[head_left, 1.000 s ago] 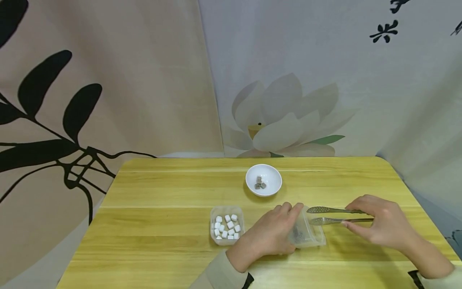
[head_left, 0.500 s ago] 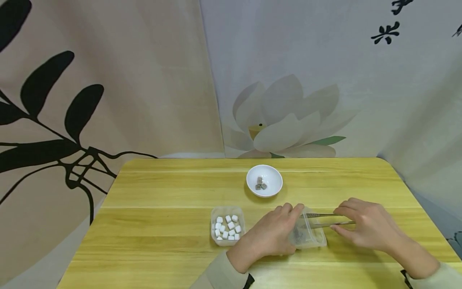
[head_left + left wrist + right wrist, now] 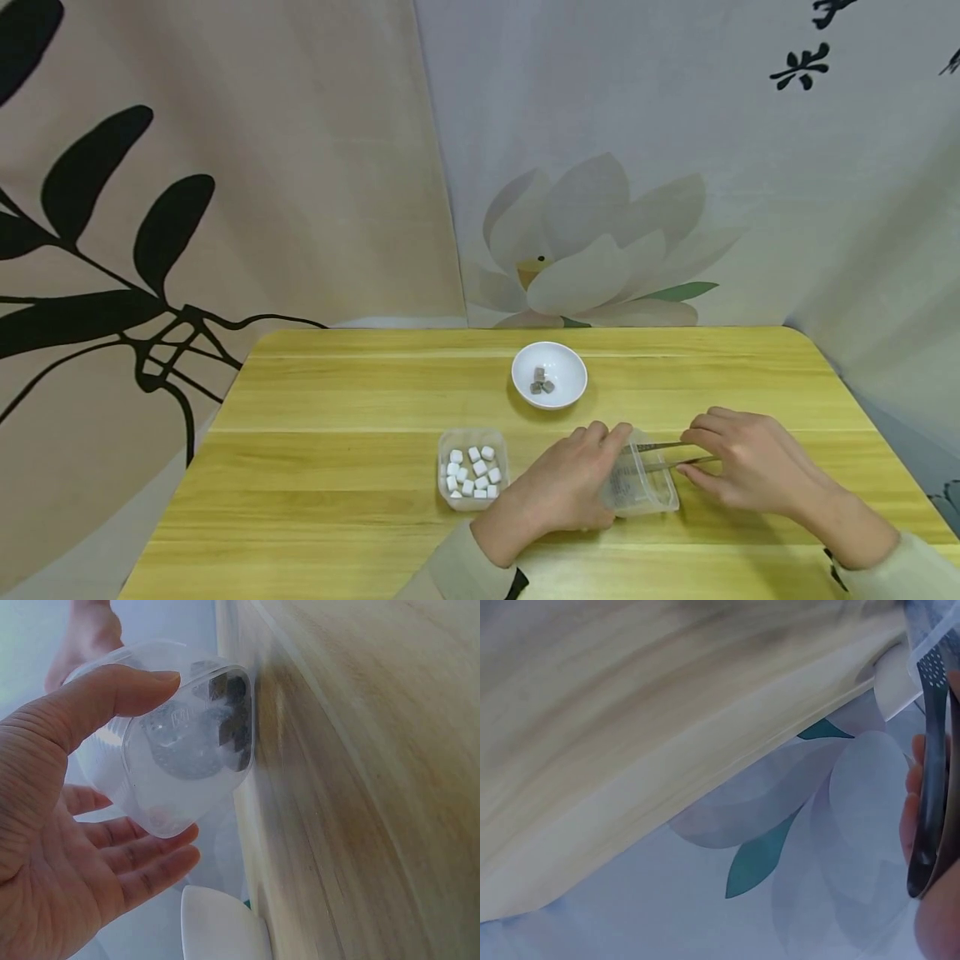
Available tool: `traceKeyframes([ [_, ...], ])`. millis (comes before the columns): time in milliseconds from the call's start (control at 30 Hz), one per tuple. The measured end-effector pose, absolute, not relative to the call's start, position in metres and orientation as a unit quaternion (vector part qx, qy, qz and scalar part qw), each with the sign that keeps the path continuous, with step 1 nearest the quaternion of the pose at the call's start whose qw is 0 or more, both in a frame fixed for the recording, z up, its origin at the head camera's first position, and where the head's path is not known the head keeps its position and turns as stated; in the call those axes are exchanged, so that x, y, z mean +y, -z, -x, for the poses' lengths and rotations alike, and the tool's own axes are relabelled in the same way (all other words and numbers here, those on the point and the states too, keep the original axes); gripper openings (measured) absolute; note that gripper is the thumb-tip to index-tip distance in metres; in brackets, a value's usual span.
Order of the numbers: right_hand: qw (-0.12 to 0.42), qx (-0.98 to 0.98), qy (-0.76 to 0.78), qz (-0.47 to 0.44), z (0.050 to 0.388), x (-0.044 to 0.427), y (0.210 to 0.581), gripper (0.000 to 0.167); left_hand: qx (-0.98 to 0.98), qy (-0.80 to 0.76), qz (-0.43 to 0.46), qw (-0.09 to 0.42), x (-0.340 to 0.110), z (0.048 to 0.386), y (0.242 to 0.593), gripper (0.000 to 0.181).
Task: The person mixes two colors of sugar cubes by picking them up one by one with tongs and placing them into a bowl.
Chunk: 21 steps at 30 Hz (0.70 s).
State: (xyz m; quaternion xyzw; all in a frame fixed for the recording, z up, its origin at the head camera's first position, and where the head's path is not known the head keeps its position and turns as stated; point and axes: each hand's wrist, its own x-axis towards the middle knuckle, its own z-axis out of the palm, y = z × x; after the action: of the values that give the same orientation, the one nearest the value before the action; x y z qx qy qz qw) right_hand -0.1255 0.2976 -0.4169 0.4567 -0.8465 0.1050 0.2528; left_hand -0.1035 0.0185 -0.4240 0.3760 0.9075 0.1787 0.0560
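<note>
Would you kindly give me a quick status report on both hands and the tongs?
Left hand holding tipped clear plastic container, dark cubes inside. Right hand gripping metal tongs, ends inside container; cube grasp unclear. No obstruction visible.

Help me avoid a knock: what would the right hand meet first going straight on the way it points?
Probably the clear container, tipped with its open mouth facing the right hand, whose tongs reach inside. The gap is hard to judge.

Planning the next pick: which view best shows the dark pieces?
The left wrist view: the dark pieces show close up through the clear container. The head view shows only a dim patch through its wall; in the right wrist view I cannot make them out.
</note>
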Motion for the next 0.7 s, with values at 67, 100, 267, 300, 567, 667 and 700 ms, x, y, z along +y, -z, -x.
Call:
traceKeyframes([
  [67,0.246,-0.846,-0.099,-0.462,0.127,0.296,0.414,0.053,0.907,-0.179,-0.377,0.056,0.019,0.103,0.424,0.107],
  [100,0.241,-0.847,-0.096,-0.464,0.128,0.295,0.413,0.054,0.907,-0.18,-0.377,0.056,0.019,0.104,0.424,0.107],
  [267,0.221,-0.849,-0.083,-0.473,0.133,0.291,0.406,0.059,0.908,-0.176,-0.376,0.055,0.018,0.104,0.424,0.108],
  [300,0.218,-0.849,-0.081,-0.474,0.134,0.29,0.405,0.06,0.908,-0.175,-0.376,0.055,0.018,0.104,0.424,0.108],
  [567,0.201,-0.844,-0.063,-0.493,0.135,0.286,0.405,0.021,0.909,-0.175,-0.373,0.064,0.018,0.103,0.422,0.106],
  [667,0.203,-0.842,-0.058,-0.497,0.134,0.284,0.406,0.018,0.909,-0.175,-0.372,0.066,0.019,0.103,0.422,0.105],
  [700,0.204,-0.841,-0.058,-0.497,0.134,0.284,0.406,0.018,0.91,-0.175,-0.371,0.067,0.019,0.103,0.422,0.105],
])
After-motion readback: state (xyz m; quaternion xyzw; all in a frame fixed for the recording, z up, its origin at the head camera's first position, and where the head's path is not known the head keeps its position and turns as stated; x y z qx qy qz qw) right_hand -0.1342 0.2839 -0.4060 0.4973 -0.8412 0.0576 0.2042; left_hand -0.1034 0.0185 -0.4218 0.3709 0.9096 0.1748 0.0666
